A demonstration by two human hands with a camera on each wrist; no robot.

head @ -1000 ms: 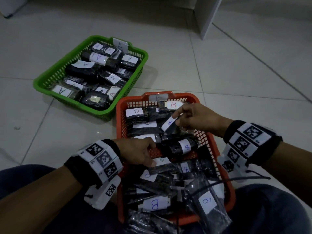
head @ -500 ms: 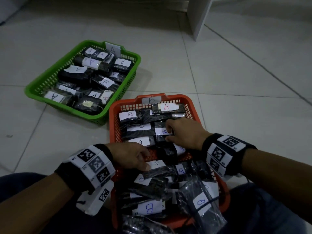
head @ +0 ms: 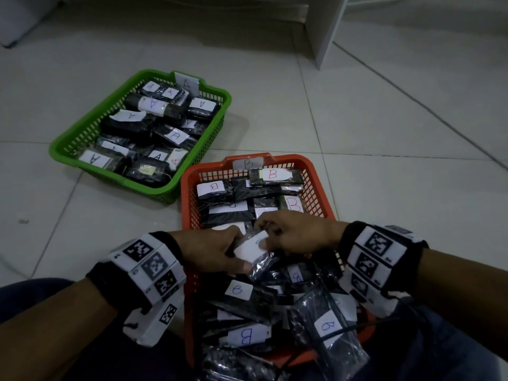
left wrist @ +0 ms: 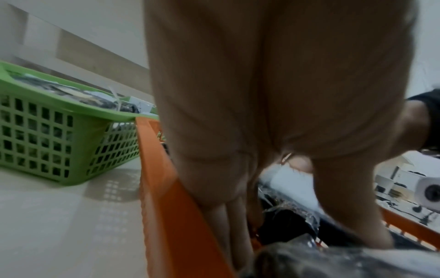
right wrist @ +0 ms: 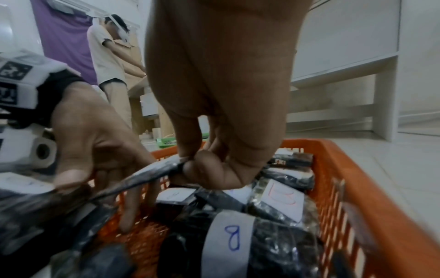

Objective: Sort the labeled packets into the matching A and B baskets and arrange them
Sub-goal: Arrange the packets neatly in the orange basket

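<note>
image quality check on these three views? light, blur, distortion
Head: dim, wide-angle bend at the edges, labels in the orange basket still readable. Left wrist: left hand fills the frame, soft; green basket motion-smeared. Right wrist: right hand fairly sharp, blue-marked packet legible, corners blurred.

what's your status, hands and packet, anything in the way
Left hand and right hand both grip one packet over the orange basket. Its label unreadable. Loose B packets piled beneath, crowding the spot.
</note>
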